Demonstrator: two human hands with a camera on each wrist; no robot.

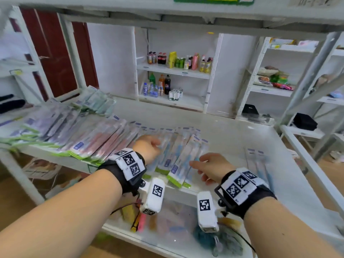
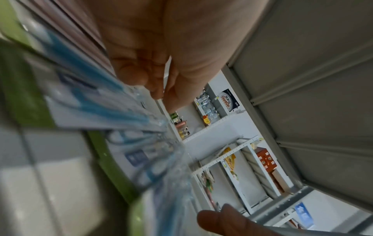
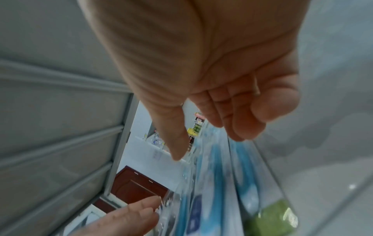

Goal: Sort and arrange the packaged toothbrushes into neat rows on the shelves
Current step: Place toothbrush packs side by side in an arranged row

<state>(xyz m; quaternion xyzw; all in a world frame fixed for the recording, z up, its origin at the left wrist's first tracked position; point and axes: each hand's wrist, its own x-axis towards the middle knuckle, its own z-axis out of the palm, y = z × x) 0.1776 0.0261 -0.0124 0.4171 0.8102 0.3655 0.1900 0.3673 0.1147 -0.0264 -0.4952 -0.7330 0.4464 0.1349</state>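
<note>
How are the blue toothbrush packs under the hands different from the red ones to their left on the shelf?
The blue toothbrush packs hold blue brushes; the red toothbrush packs hold reddish ones. The blue group lies looser, near the left hand and the right hand; the red group overlaps tightly, away from both hands. Both have clear fronts and green bottom edges, on the same shelf.

Bright, even, diffuse light; shadows faint. Motion blur smears the clear-fronted blue toothbrush packs (image 2: 96, 102) in both wrist views (head view softer at edges). Wide-angle distortion bends the white metal shelf frame (image 1: 316, 58).
</note>
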